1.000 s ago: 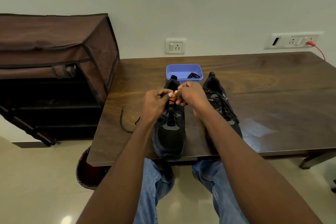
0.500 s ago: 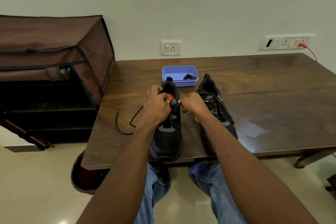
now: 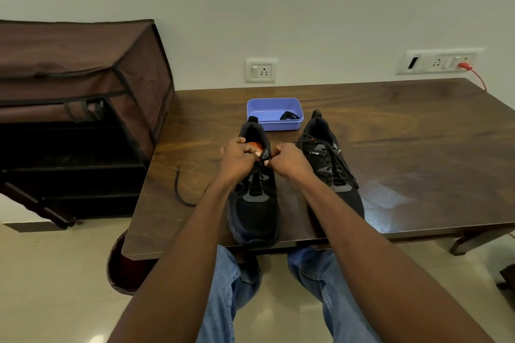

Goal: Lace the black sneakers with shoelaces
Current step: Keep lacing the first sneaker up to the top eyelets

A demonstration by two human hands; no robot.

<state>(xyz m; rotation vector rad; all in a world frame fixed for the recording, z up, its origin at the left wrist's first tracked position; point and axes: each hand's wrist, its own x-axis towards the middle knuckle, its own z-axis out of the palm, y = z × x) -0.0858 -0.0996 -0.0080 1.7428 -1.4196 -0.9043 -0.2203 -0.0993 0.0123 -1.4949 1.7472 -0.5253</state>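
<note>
The black sneakers stood side by side on the wooden table (image 3: 390, 125), toes toward me: the left sneaker (image 3: 255, 203) under my hands, the right sneaker (image 3: 328, 164) just beside it and already laced to the top.

From the head camera, my left hand (image 3: 237, 157) was curled at the collar of the left sneaker, fingers hooked over the tongue by its orange lining. My right hand (image 3: 288, 160) was closed in a fist, pinching the shoelace (image 3: 181, 192) where it left an upper eyelet. A second earlier both hands had met tip to tip over the tongue; now they sat apart, either side of the eyelets. I took that as a pull, drawing a fresh crossing snug. The loose tail on the table to the left had shortened, which fits that reading.

I judged the upper eyelets were all that was left on this shoe. Behind both shoes sat a blue tray (image 3: 274, 127) holding a small dark bundle I could not identify.
</note>
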